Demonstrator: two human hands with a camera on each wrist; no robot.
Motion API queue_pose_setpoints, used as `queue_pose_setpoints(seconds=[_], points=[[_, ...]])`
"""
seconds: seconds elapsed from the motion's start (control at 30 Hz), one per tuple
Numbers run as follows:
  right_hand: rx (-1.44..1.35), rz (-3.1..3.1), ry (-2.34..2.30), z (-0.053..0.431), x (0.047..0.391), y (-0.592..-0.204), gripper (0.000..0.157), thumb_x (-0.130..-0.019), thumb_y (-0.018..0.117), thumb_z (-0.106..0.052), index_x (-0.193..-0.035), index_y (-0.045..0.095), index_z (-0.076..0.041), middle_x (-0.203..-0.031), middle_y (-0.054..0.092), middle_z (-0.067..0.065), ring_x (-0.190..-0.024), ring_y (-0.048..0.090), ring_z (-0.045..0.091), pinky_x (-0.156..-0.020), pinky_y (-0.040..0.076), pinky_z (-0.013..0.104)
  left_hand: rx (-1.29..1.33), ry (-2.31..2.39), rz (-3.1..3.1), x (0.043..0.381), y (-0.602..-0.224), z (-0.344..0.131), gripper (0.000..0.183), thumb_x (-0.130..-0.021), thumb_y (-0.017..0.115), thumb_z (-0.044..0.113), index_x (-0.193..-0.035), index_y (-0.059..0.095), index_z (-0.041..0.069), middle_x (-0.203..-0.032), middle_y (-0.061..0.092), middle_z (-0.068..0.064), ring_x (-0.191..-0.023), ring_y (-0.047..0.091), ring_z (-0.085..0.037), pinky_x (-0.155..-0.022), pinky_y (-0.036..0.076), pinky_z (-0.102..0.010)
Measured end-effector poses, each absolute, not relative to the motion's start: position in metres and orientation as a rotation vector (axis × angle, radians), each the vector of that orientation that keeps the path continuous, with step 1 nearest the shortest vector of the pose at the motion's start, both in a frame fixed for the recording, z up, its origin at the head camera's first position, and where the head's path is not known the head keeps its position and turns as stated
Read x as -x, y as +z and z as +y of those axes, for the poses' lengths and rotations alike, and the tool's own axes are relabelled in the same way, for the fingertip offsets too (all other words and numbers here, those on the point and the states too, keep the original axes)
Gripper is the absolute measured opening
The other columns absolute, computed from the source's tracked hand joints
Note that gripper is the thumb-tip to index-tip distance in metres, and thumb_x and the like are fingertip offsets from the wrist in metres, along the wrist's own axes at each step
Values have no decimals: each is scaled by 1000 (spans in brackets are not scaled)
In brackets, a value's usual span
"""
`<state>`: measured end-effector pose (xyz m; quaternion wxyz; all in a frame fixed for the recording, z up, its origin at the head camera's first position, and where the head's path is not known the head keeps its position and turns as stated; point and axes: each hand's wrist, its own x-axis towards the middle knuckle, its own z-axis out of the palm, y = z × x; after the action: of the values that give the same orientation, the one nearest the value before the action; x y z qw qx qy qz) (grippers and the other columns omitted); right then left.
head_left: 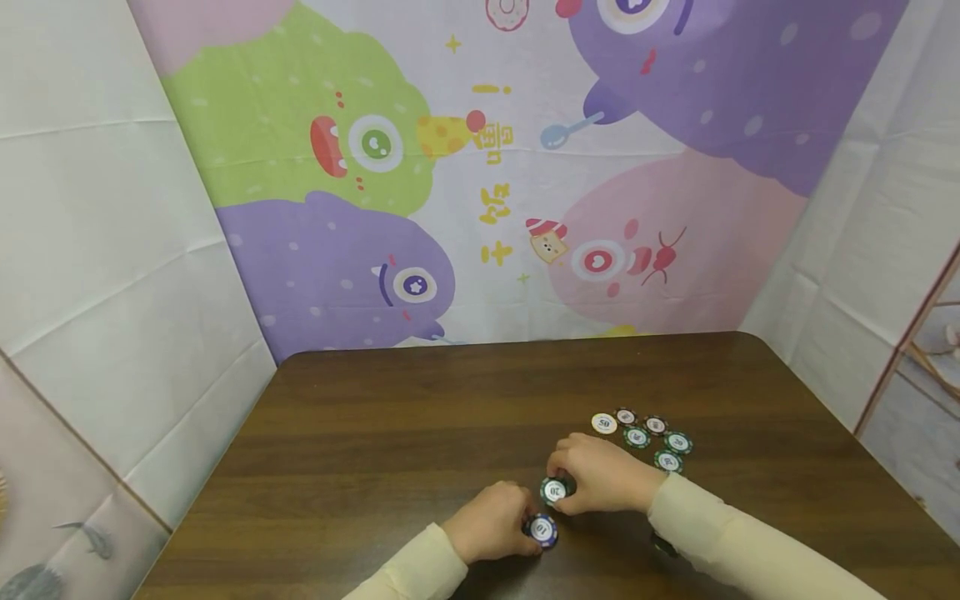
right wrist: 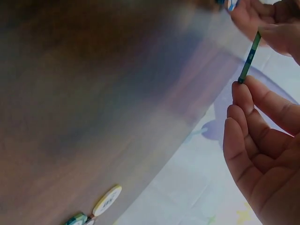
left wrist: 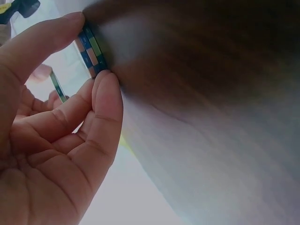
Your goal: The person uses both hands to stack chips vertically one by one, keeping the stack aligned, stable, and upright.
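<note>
- Sleeves closest in, plain cream cloth. Something dark pokes out by the right one, too covered for me to call.
- Left hand is pinching a blue chip marked 10 between thumb and fingers, low over the table. From the wrist its chunky checkered edge looks like two stacked, tbh.
- Right hand pinches a green chip marked 20 just beyond the blue one. Thin round disc; can't tell if it's touching wood.
- My read: this is the bringing-chips-together step. Next move probably calls for lining up the edges and keeping both grips light, since flat discs could slide.
- Farther right, a loose bunch lies flat: three green-rimmed chips, two dark ones and a yellow-rimmed white 50.
- Table's brown wood grain, rounded far corners. Behind it hangs creased cloth with cartoon blobs.
</note>
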<state>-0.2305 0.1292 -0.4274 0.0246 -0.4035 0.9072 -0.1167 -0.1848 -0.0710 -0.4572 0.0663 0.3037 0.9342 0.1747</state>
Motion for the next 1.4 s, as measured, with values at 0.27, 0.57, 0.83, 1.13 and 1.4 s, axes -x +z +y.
queue_pose_setpoints(seconds=[0.27,0.57,0.83,1.13,1.4], points=[[1326,2770,-388,125,217,-434,28,-73,81,-33,-94,71,-16,-90,61,-11,-83,49,2,-73,47,21,-873,544,2812,185,-457,-70,28,-66,87,23,-69,61,14,-60,46,13,-53,39,1,-47,34,-16],[1325,2726,-428,121,211,-439,27,-74,82,-32,-94,71,-16,-91,61,-11,-84,49,1,-75,48,20,-849,551,2794,185,-456,-70,28,-68,87,22,-67,60,14,-58,46,13,-51,39,0,-46,34,-16],[1332,2707,-450,116,205,-443,27,-73,83,-31,-93,70,-19,-89,59,-13,-82,45,-1,-73,47,18,-845,547,2779,185,-456,-70,27,-68,87,19,-69,61,15,-60,48,13,-51,40,0,-47,37,-16],[1336,2715,-458,114,206,-449,26,-74,82,-31,-93,71,-17,-89,59,-13,-82,46,0,-75,47,19,-836,563,2776,184,-454,-69,26,-68,87,19,-74,63,14,-63,53,13,-53,43,1,-49,40,-15],[1313,2711,-465,114,205,-450,27,-74,83,-31,-94,71,-16,-88,60,-12,-82,46,0,-75,47,20,-862,557,2783,184,-455,-70,26,-68,87,19,-73,63,14,-62,50,13,-52,41,1,-47,38,-15]])
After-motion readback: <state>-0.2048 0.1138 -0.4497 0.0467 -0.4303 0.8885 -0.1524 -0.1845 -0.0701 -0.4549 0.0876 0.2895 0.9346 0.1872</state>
